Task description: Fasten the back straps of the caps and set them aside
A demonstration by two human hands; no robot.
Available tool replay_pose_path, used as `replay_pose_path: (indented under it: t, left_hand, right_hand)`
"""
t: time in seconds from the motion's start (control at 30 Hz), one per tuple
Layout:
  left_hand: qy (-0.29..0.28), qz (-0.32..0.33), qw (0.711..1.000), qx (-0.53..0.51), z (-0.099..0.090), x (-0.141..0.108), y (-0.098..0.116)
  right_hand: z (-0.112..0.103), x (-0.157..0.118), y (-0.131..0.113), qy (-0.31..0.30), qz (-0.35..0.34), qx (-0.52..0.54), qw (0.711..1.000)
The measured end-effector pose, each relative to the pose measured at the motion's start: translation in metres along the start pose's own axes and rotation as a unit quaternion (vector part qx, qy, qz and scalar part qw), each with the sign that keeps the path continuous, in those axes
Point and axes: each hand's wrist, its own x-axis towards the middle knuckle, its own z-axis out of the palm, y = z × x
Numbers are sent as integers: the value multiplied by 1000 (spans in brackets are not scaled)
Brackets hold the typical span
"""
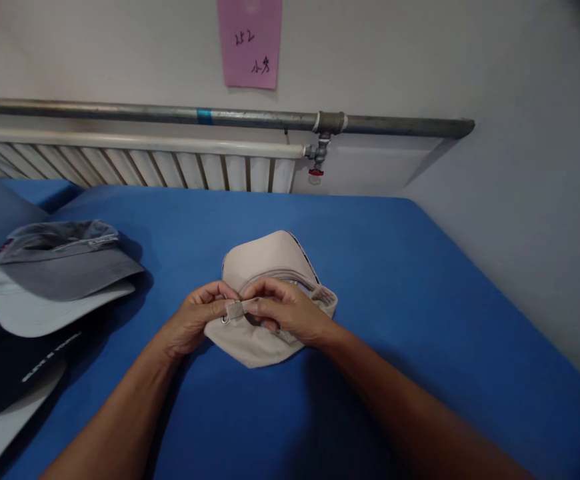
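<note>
A beige baseball cap point(270, 257) lies on the blue surface with its brim pointing away from me and its back opening towards me. My left hand point(197, 317) pinches the back strap point(235, 310) from the left, close to a small metal eyelet. From the right, my right hand point(287, 310) closes thumb and fingers on the same strap, its fingertips almost touching the left ones. Part of the strap and the cap's inside are hidden behind my fingers.
Grey, white and navy caps point(65, 267) are piled at the left on the blue-covered surface point(370, 267). Behind its far edge run a radiator point(210, 170) and a metal pipe point(145, 113) with a red-handled valve point(316, 173). A pink note point(251, 43) hangs on the wall.
</note>
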Motion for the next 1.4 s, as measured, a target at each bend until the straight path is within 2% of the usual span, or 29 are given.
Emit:
replay_pose_path:
  t: [0.1,0.27,0.4,0.47,0.53,0.7,1.03,1.13,1.27,1.4]
  left_hand:
    - [8,-1,1000,-4,1,-1,0]
    - [3,-4,1000,-5,6,-3,3]
    - [11,3,1000,-18,4,-4,4]
    - [17,16,999,-24,2,-4,4]
    - [16,24,999,-26,1,-4,5]
    - [-8,22,999,-28,3,-7,7]
    - [-38,34,998,-25,5,-13,10]
    - [-50,39,998,-22,3,-14,9]
    - [-53,14,998,-7,1,-15,6]
    - [-41,20,999,-18,2,-14,8]
  right_hand:
    - [1,0,2,25,-9,12,1000]
    - [8,-2,4,18,-43,10,999]
    - [11,-8,-9,38,-104,-149,983]
    - [11,-13,-18,50,-104,-232,966]
    - [11,-16,-25,52,-95,-263,959]
    - [16,-20,-28,22,-90,-222,971]
    - [17,-23,-33,1,-77,-145,986]
    - [18,-23,-32,-1,-78,-150,986]
    - [19,-24,-33,-27,-73,-170,982]
    - [17,-23,-33,-5,-94,-199,975]
